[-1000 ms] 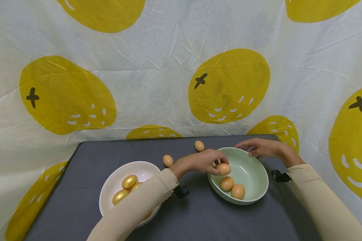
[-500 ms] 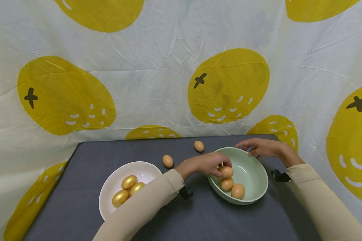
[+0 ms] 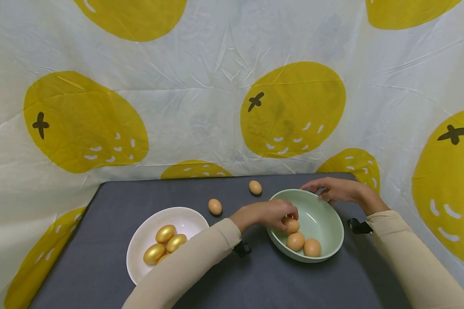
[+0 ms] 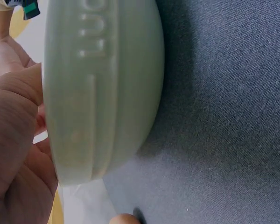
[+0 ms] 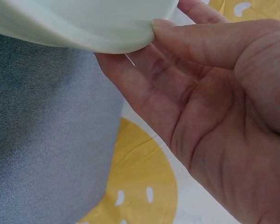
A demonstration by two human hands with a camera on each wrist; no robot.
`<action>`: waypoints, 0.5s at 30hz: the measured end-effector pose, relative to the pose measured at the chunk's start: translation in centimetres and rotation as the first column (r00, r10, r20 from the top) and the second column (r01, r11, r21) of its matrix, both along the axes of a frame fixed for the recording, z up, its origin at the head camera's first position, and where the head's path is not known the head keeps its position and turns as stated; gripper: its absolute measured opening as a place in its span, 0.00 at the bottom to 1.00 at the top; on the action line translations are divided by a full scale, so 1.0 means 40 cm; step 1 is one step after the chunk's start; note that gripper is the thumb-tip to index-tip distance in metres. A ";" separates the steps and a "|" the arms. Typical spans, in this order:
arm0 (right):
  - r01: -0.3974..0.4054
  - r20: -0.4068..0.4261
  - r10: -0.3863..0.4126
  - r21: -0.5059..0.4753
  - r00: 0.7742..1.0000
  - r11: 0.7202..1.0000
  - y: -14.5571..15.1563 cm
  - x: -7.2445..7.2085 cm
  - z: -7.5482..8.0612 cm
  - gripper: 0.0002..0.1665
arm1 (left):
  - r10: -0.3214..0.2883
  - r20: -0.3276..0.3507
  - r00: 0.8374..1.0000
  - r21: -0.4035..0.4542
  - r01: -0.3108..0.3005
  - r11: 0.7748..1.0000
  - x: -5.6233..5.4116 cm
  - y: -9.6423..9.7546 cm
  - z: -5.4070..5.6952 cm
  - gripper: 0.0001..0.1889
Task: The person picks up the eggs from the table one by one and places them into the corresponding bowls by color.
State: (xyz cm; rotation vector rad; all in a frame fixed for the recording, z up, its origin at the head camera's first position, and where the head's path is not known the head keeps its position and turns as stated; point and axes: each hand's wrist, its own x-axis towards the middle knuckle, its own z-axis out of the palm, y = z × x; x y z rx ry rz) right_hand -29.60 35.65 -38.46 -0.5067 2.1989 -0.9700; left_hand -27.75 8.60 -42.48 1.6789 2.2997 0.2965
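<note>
Behind everything, white backdrop cloth (image 3: pixel 201 116) w/ big yellow fruit prints, hanging past the back edge of the dark grey fabric-topped table (image 3: pixel 239 283). White bowl (image 3: pixel 139 231) sits on the L half of the table, its near side pt. hidden by the beige L sleeve (image 3: pixel 189 264). Pale green bowl (image 3: pixel 326 234) sits nr the table's R edge, w/ raised lettering on its outer wall per L wrist cam view. Beige R sleeve (image 3: pixel 413 253) comes in over the table's R edge. R hand (image 3: pixel 338 189) pinches the green bowl's far-R rim btwn thumb & fingers, thumb at the rim, other fingers below. L hand (image 3: pixel 268 213) reaches over the green bowl's L rim, thumb & fingers pinching a brown egg (image 3: pixel 291 225) inside it; can't tell if that egg touches the bowl's wall. Black wrist cams, one at L wrist (image 3: pixel 242 249), one at R (image 3: pixel 359 226). In the green bowl, 2 more brown eggs (image 3: pixel 295 241) lie side by side nr its near wall. Gold eggs (image 3: pixel 165 234) lie grouped in the white bowl: 3 plain to see, another pt. behind the sleeve. 2 loose brown eggs (image 3: pixel 215 207) on the table: one btwn the bowls, other nr the back edge.
</note>
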 end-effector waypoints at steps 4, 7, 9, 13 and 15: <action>-0.001 -0.004 0.001 0.000 1.000 1.000 0.000 0.005 -0.003 0.32 | -0.001 -0.014 1.000 -0.030 0.001 1.000 0.011 0.004 0.001 0.15; -0.003 -0.008 0.003 -0.002 1.000 1.000 0.000 0.008 -0.005 0.32 | -0.002 -0.031 1.000 -0.058 0.000 0.998 0.019 0.009 -0.001 0.14; -0.002 -0.011 0.002 -0.001 1.000 1.000 -0.001 0.010 -0.007 0.32 | -0.007 -0.057 0.998 -0.088 0.002 0.996 0.024 0.012 -0.004 0.13; -0.002 -0.014 0.002 -0.001 1.000 1.000 -0.001 0.015 -0.009 0.32 | -0.015 -0.120 0.993 -0.146 -0.002 0.989 0.037 0.015 -0.009 0.13; -0.001 -0.015 0.001 0.001 1.000 1.000 -0.001 0.018 -0.010 0.32 | -0.007 -0.124 0.992 -0.155 -0.012 0.988 0.043 0.013 -0.009 0.14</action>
